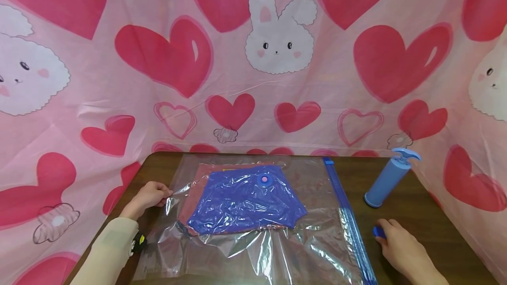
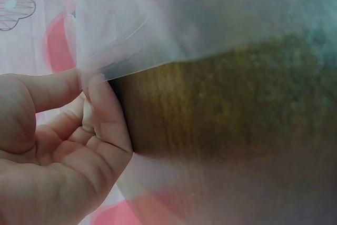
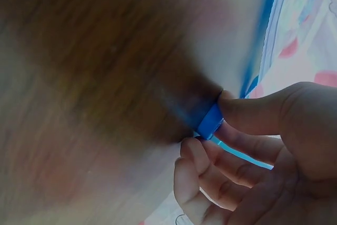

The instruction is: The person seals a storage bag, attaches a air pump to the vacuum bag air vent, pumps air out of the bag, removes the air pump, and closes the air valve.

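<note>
A clear vacuum storage bag lies flat over the table, with folded blue clothing and a reddish piece inside. On its top, above the blue fabric, sits a round blue valve with a pink centre. My left hand pinches the bag's left edge between thumb and fingers; the left wrist view shows the film in that pinch. Right of the bag, my right hand pinches a small blue cap between thumb and fingers, close to the tabletop.
A blue hand pump stands upright at the right, beyond my right hand. The bag's blue zip strip runs along its right side, with a slider at the far end. Pink heart-printed cloth surrounds the dark wooden table.
</note>
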